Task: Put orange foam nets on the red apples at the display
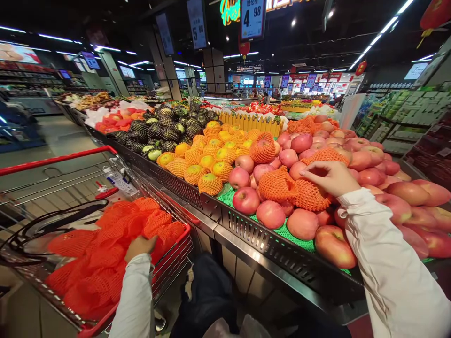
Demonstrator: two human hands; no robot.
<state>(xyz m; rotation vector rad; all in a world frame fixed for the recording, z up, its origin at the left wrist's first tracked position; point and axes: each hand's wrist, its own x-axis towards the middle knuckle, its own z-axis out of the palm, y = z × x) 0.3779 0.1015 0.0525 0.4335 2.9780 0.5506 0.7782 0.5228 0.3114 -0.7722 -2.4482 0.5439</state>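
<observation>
My left hand (141, 246) is down in the shopping cart, its fingers curled into a heap of red foam fruit nets (116, 239); the fingertips are hidden among them. Over the apple display, my right hand (329, 177) has its thumb and fingers drawn together in a pinch. Whatever may be between those fingertips is too small to make out. Just below it, apples in orange foam nets (312, 195) lie on the pile. Bare pink-red apples (303, 224) surround them on green matting.
The shopping cart (102, 152) with its red handle stands at the left against the display. A black slatted crate edge (260, 244) runs along the front. Netted oranges (209, 183) and dark-netted green fruit (165, 124) lie further left. Price signs (252, 19) hang above.
</observation>
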